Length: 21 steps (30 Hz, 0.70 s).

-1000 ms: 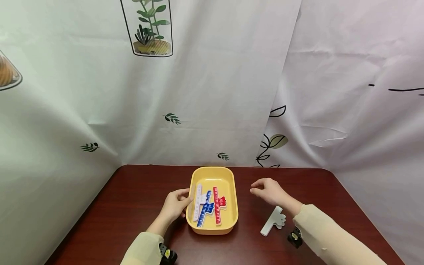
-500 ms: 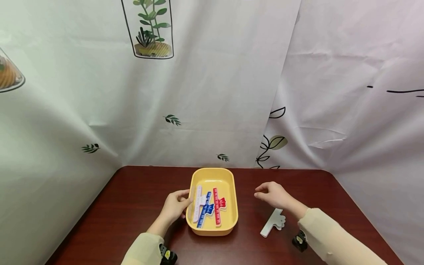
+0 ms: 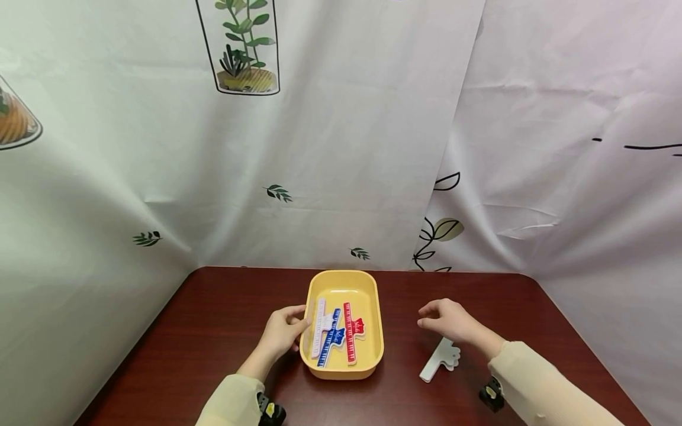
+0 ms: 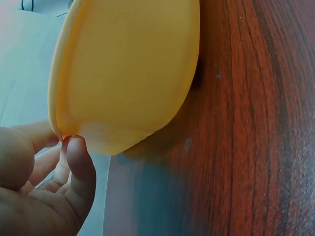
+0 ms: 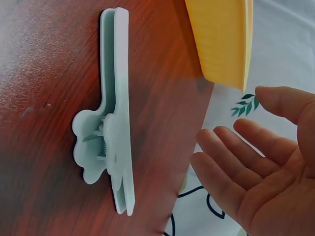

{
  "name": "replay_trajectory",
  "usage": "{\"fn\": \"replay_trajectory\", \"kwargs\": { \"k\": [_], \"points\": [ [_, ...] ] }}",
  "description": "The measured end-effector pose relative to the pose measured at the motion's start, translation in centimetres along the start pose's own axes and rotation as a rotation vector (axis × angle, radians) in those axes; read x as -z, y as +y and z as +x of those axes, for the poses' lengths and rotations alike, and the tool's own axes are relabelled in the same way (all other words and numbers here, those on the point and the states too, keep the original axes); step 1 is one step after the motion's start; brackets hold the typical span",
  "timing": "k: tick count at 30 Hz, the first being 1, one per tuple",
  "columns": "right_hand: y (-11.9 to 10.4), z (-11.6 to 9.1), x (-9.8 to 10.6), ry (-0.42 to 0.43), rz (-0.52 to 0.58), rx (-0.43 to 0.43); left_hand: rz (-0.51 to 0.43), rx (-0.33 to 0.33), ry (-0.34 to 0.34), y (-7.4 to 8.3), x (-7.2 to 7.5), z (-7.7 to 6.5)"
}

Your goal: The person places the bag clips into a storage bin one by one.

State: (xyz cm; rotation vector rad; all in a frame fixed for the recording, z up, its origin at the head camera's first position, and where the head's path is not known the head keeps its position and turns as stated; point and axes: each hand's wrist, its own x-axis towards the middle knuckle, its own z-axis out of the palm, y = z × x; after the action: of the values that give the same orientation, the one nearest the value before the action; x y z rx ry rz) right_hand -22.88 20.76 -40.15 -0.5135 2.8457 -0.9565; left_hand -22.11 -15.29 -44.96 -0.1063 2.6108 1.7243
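My left hand [image 3: 279, 332] pinches the left rim of a yellow plastic tray [image 3: 343, 374] between thumb and fingers, which the left wrist view shows closely. Inside the tray lie three long clips: a pale pinkish one [image 3: 317, 334], a blue one [image 3: 328, 343] and a red one [image 3: 348, 337]. The blue clip touches or overlaps the pale one. To the right of the tray, a pale grey-green clip [image 5: 120, 98] with a scalloped handle lies on the table. My right hand [image 3: 452, 321] hovers just beyond it, fingers loosely bent and holding nothing, hiding part of its upper end in the head view.
The dark red wooden table [image 3: 240, 296] has rounded far corners. A white patterned cloth [image 3: 341, 148] hangs behind it and at both sides. Each wrist wears a black camera, such as the one at my right sleeve [image 3: 538, 378].
My right hand has moved away from the tray, to the right and slightly nearer, and now hovers closer to the grey-green clip. The left hand and tray have stayed in place.
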Motion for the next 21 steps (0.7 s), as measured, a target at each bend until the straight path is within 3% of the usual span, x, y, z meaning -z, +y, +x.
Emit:
{"fn": "replay_trajectory", "kwargs": {
  "k": [8, 21],
  "points": [
    [0.2, -0.8, 0.3, -0.050, 0.031, -0.006, -0.010, -0.009, -0.005, -0.1, 0.0, 0.0],
    [1.3, -1.7, 0.2, -0.077, -0.049, -0.014, -0.009, -0.012, -0.004, -0.1, 0.0, 0.0]
  ]
}}
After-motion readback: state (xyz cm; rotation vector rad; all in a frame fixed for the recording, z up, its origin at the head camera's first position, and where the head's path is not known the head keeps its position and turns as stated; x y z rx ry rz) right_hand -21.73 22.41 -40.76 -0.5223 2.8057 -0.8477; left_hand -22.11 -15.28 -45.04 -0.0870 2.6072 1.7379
